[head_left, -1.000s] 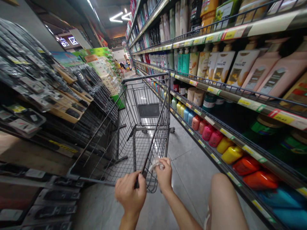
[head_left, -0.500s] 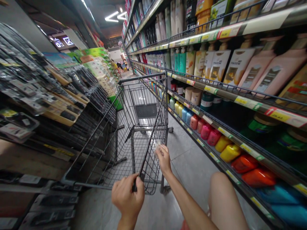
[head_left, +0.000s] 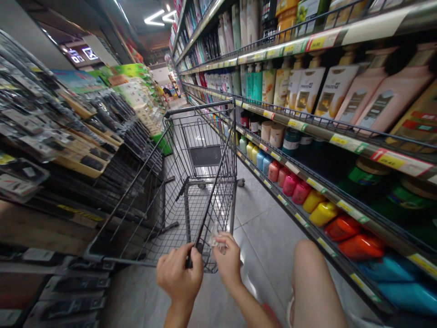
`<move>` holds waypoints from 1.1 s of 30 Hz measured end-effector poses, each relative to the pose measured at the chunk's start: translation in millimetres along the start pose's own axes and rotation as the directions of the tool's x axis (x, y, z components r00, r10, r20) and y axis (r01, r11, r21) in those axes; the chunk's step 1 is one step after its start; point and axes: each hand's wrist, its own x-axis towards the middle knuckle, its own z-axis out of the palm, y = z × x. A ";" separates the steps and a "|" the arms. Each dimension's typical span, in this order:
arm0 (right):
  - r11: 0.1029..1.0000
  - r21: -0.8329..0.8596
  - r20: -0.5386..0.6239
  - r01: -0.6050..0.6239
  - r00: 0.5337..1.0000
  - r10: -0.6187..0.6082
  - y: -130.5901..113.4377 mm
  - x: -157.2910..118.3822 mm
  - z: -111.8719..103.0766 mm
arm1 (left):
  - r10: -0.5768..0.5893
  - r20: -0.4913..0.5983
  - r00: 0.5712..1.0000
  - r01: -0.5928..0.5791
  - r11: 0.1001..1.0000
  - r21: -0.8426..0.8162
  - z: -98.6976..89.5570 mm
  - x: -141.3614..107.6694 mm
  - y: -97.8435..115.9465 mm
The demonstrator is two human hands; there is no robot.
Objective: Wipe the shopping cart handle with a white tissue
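A dark metal wire shopping cart (head_left: 205, 156) stands before me in the aisle, and no goods show in its basket. Its top side rail runs toward me, and my left hand (head_left: 180, 275) is closed around the near end of that rail. Just to the right, my right hand (head_left: 228, 262) pinches a crumpled, whitish tissue (head_left: 214, 238) between thumb and fingers. The tissue is beside the cart's wire side; whether it touches the wires, I cannot tell.
Shelves of pump bottles (head_left: 309, 89) and colourful bottles (head_left: 302, 191) line the right side. A rack of packaged goods (head_left: 78, 136) leans along the left. My bent knee (head_left: 309, 273) is at lower right, above the tiled floor (head_left: 262, 232).
My right hand has drawn back toward me with the tissue, down and slightly left, close to my left hand. My left hand keeps its hold on the rail. The view has shifted slightly.
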 end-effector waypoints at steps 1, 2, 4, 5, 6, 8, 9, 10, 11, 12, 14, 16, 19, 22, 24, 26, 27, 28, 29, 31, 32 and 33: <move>1.000 0.010 0.022 -0.004 1.000 0.004 -2.7 -14.4 -0.4 | 0.001 0.004 1.000 -0.001 1.000 0.000 -0.3 0.2 0.2; 1.000 0.027 0.036 -0.006 0.999 0.005 -5.0 -27.5 -0.3 | 0.001 0.007 1.000 -0.001 1.000 0.000 -0.8 0.5 0.3; 0.997 0.071 0.063 -0.009 0.998 0.005 -7.9 -47.3 0.8 | -0.006 0.016 1.000 0.006 1.000 -0.002 -2.0 1.0 0.6; 0.995 0.095 0.067 -0.015 0.998 0.009 -8.4 -53.4 1.2 | -0.009 0.019 1.000 0.009 1.000 -0.006 -2.7 1.3 0.8; 0.993 0.114 0.072 -0.024 0.997 0.016 -8.4 -56.9 1.3 | -0.011 0.022 1.000 0.012 1.000 -0.010 -3.4 1.6 1.0; 0.991 0.129 0.082 -0.048 0.996 0.038 -7.2 -57.1 0.5 | -0.007 0.032 0.999 0.007 1.000 -0.011 -4.6 2.0 1.4; 0.990 0.126 0.086 -0.059 0.995 0.048 -6.3 -54.6 -0.2 | -0.003 0.038 0.999 0.004 1.000 -0.004 -5.1 2.2 1.6; 0.991 0.120 0.084 -0.067 0.995 0.057 -5.2 -51.0 -0.9 | 0.004 0.046 0.999 -0.005 1.000 0.010 -5.4 2.3 1.7; 0.991 0.112 0.078 -0.071 0.995 0.063 -3.9 -46.7 -1.3 | 0.016 0.058 0.998 -0.018 0.999 0.029 -5.6 2.4 1.7; 0.992 0.104 0.068 -0.070 0.996 0.064 -2.0 -42.2 -1.5 | 0.028 0.072 0.997 -0.032 0.998 0.053 -5.7 2.6 1.6; 0.995 0.085 0.037 -0.056 0.998 0.053 4.2 -33.4 -0.6 | 0.046 0.098 0.994 -0.055 0.994 0.094 -5.9 2.8 1.1; 0.998 0.048 -0.002 -0.041 0.999 0.041 15.4 -25.7 0.8 | 0.048 0.120 0.992 -0.062 0.991 0.115 -6.6 3.0 0.8; 0.998 -0.026 -0.082 -0.049 0.996 0.047 39.5 -16.1 1.2 | 0.030 0.133 0.991 -0.047 0.991 0.122 -8.1 3.0 1.7; 0.994 -0.095 -0.111 -0.054 0.993 0.044 61.6 -8.1 -0.9 | 0.015 0.138 0.990 -0.033 0.990 0.134 -8.8 2.4 3.4; 0.991 -0.131 -0.086 -0.034 0.996 0.023 69.9 -4.6 -1.8 | 0.013 0.133 0.991 -0.031 0.990 0.136 -8.2 2.1 3.7; 0.988 -0.155 -0.072 -0.012 0.997 0.001 73.8 -3.3 -1.3 | 0.018 0.129 0.992 -0.035 0.991 0.130 -7.1 1.9 3.2; 0.987 -0.158 -0.080 -0.014 0.997 0.001 75.1 -3.5 -0.6 | 0.020 0.128 0.992 -0.037 0.991 0.126 -6.6 1.9 2.7; 0.988 -0.153 -0.093 -0.031 0.995 0.017 76.6 -3.9 -0.1 | 0.022 0.130 0.991 -0.038 0.992 0.122 -6.4 2.2 2.1; 0.988 -0.142 -0.112 -0.067 0.992 0.052 78.6 -4.3 -0.1 | 0.024 0.130 0.991 -0.040 0.992 0.119 -6.4 2.5 1.6; 0.977 -0.108 -0.158 -0.186 0.973 0.168 84.1 -3.3 -2.7 | 0.039 0.123 0.992 -0.052 0.993 0.107 -7.2 3.7 0.8; 0.964 -0.085 -0.182 -0.253 0.955 0.234 87.3 -1.4 -5.7 | 0.049 0.114 0.992 -0.060 0.994 0.096 -7.9 4.4 0.6; 0.949 -0.054 -0.211 -0.309 0.933 0.292 90.2 1.6 -9.7 | 0.058 0.106 0.993 -0.067 0.994 0.084 -8.9 4.9 0.3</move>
